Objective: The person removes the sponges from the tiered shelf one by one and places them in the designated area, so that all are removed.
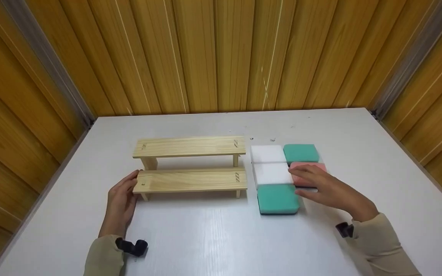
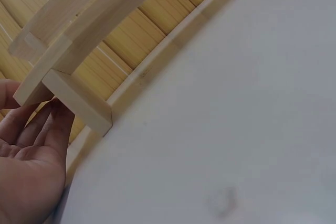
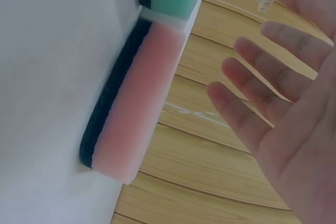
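A two-step shelf of pale wood (image 1: 190, 181) stands on the white table, its lower plank in front of a higher one. At the lower plank's left end, my left hand (image 1: 121, 197) grips the wood; in the left wrist view the fingers of the left hand (image 2: 37, 166) reach under the plank beside its leg. My right hand (image 1: 326, 188) hovers over a pink sponge (image 1: 299, 181), fingers spread and holding nothing. From the right wrist, the pink sponge (image 3: 139, 98) shows a dark scouring layer below, apart from the right hand (image 3: 294, 124).
Beside the pink sponge lie two white sponges (image 1: 271, 173), a green sponge (image 1: 278, 199) in front and another green sponge (image 1: 301, 153) behind. The white table (image 1: 190, 245) ends at a yellow wood-patterned wall (image 1: 232, 57). Similar panels rise at both sides.
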Demonstrator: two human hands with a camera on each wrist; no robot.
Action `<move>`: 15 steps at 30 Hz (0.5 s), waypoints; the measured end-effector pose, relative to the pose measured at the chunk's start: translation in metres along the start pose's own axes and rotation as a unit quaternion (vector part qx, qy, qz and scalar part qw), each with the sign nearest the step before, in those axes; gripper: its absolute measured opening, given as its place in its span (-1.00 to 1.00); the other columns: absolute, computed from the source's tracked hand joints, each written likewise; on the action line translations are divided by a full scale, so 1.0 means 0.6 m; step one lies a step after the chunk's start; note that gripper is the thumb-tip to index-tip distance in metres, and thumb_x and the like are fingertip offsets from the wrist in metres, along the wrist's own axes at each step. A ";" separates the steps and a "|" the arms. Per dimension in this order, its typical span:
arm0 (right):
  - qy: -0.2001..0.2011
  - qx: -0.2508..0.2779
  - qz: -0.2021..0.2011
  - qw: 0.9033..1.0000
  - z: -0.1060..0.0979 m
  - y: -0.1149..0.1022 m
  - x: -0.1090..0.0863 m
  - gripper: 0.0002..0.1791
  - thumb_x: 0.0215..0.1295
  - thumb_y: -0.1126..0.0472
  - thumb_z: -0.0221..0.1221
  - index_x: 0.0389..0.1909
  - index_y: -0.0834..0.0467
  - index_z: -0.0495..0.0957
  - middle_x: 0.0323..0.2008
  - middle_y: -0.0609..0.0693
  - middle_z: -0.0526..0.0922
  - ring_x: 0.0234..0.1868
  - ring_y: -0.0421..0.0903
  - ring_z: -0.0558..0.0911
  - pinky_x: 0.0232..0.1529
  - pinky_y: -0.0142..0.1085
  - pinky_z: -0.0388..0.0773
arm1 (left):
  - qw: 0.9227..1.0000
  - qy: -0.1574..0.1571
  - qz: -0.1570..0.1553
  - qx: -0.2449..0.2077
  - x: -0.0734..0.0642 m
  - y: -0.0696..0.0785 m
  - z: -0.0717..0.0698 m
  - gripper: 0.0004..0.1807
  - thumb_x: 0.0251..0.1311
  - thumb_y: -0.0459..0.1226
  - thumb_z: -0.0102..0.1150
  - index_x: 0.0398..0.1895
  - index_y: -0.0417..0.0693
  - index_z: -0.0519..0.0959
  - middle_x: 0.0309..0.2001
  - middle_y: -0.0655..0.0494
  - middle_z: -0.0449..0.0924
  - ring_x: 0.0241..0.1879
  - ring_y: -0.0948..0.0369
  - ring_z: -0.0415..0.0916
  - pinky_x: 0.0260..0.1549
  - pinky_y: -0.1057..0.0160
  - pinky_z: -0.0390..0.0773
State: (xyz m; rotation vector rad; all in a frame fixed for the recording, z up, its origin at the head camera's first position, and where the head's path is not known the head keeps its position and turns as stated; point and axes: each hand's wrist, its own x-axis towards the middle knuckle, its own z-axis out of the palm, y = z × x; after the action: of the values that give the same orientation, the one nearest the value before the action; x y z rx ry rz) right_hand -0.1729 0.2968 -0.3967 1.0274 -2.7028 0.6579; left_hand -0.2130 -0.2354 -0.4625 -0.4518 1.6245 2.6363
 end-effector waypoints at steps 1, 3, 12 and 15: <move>0.007 -0.009 0.001 1.000 -0.001 0.001 0.000 -0.43 0.19 0.21 0.30 0.24 0.21 0.43 0.22 0.14 0.47 0.22 0.06 0.45 0.30 -0.68 0.23 | 1.000 0.000 0.001 0.003 0.000 0.000 0.000 -0.46 0.36 -0.41 -0.07 0.41 -0.18 0.23 0.46 0.04 0.17 0.42 0.20 0.18 0.21 0.45 0.47; 0.006 -0.013 0.017 1.000 -0.004 0.000 0.000 -0.41 0.22 0.17 0.28 0.27 0.19 0.41 0.24 0.12 0.47 0.26 0.07 0.40 0.36 -0.47 0.33 | 1.000 0.002 0.002 0.013 0.000 0.003 0.001 -0.46 0.36 -0.40 -0.05 0.41 -0.16 0.23 0.46 0.05 0.18 0.42 0.21 0.18 0.21 0.45 0.47; -0.022 0.007 0.156 0.987 -0.023 -0.012 0.013 -0.36 0.39 -0.04 0.08 0.42 0.11 0.24 0.41 0.15 0.24 0.43 0.21 0.19 0.35 0.26 0.25 | 0.994 0.021 0.024 0.106 -0.001 0.025 0.012 -0.44 0.42 -0.28 -0.11 0.47 0.02 0.16 0.50 0.14 0.08 0.43 0.21 0.15 0.28 0.42 0.40; -0.001 -0.013 0.173 0.985 -0.026 -0.013 0.022 -0.32 0.40 -0.10 0.04 0.44 0.11 0.19 0.47 0.15 0.13 0.48 0.24 0.06 0.36 0.33 0.14 | 0.989 0.007 0.034 0.147 -0.005 0.035 0.016 -0.39 0.46 -0.19 -0.17 0.53 0.13 0.00 0.55 0.23 -0.15 0.50 0.22 -0.03 0.42 0.33 0.23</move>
State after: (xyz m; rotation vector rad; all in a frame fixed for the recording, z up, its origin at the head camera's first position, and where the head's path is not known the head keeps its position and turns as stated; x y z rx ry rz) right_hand -0.1774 0.2909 -0.3763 0.5542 -2.9091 0.6706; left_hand -0.2156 -0.2362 -0.4393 -0.4110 2.0232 2.3814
